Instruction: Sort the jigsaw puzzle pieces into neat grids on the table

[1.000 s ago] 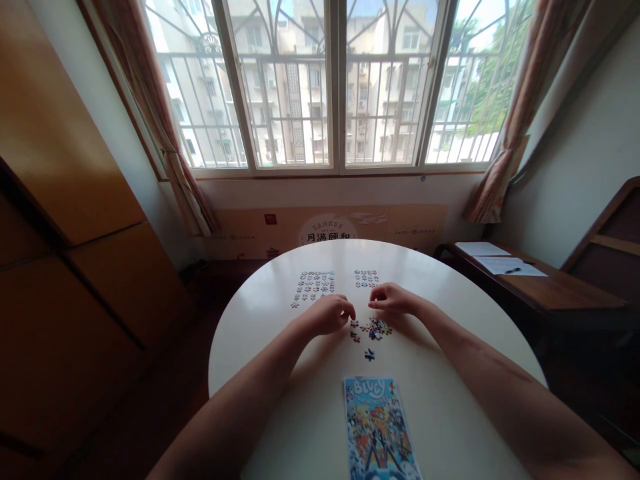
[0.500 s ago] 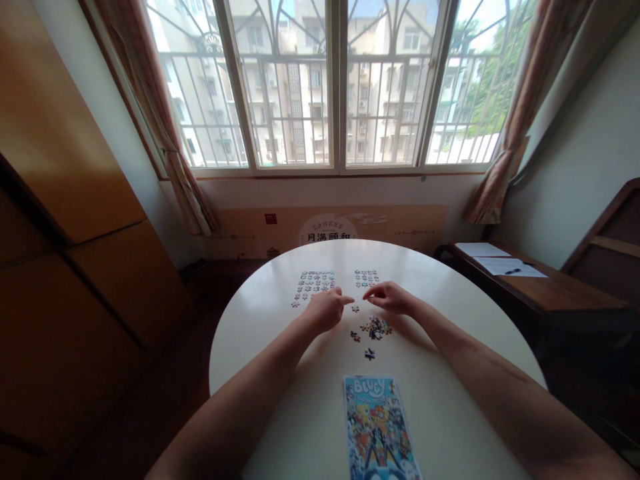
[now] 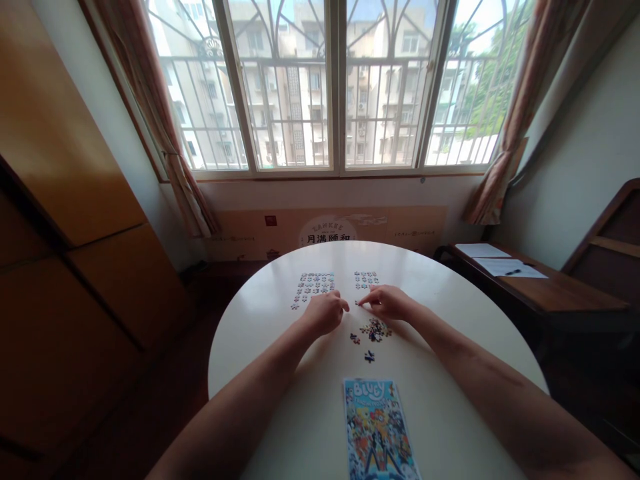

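My right hand [image 3: 389, 303] reaches over the white round table [image 3: 280, 400], its fingertips together at a small jigsaw piece [image 3: 357, 303]. My left hand [image 3: 326, 313] hovers just left of it, fingers curled in; whether anything is inside them is hidden. Beyond my left hand lie rows of jigsaw pieces [image 3: 311, 281], partly covered by the hand. A smaller block of pieces [image 3: 366, 279] sits past my right hand. Closer to me is a loose pile of pieces [image 3: 376, 329], with a few stray pieces [image 3: 369, 357] beside and below it.
A colourful Bluey picture sheet [image 3: 379, 430] lies near me on the table. To the right, a wooden side table [image 3: 575, 293] bears papers [image 3: 505, 267] and a pen. A cabinet [image 3: 100, 280] stands at the left, and a barred window [image 3: 340, 87] is ahead.
My right hand has moved slightly left and nearer, and its fingertips now meet the single piece. My left index finger, stretched out before, has bent inward.
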Demonstrator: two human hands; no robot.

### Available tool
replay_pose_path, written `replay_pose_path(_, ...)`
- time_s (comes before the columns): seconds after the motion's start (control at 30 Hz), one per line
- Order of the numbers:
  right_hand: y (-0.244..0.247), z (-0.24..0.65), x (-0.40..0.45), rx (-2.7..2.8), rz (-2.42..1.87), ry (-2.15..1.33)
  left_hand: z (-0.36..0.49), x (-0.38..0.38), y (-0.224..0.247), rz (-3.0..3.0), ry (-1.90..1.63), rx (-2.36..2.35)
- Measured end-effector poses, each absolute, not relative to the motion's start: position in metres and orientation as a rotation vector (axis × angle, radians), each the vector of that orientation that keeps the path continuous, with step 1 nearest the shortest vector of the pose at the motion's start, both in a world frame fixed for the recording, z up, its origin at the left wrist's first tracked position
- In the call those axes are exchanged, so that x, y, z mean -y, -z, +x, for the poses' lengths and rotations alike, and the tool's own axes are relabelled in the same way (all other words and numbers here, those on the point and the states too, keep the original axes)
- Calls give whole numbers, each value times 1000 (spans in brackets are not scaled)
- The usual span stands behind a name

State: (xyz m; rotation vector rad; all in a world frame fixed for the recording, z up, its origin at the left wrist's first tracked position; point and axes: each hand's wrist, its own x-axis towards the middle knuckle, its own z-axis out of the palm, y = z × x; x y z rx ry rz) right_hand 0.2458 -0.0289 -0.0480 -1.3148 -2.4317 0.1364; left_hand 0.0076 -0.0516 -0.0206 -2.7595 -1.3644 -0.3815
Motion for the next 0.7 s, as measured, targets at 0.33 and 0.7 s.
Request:
replay_pose_path(0.33,60,259,20,2366,-1412,-2,4,50,17,-2844,378,1307)
replay_pose_path(0.7,59,263,18,2361,-1361,163,5,51,24,-2876,428,1200)
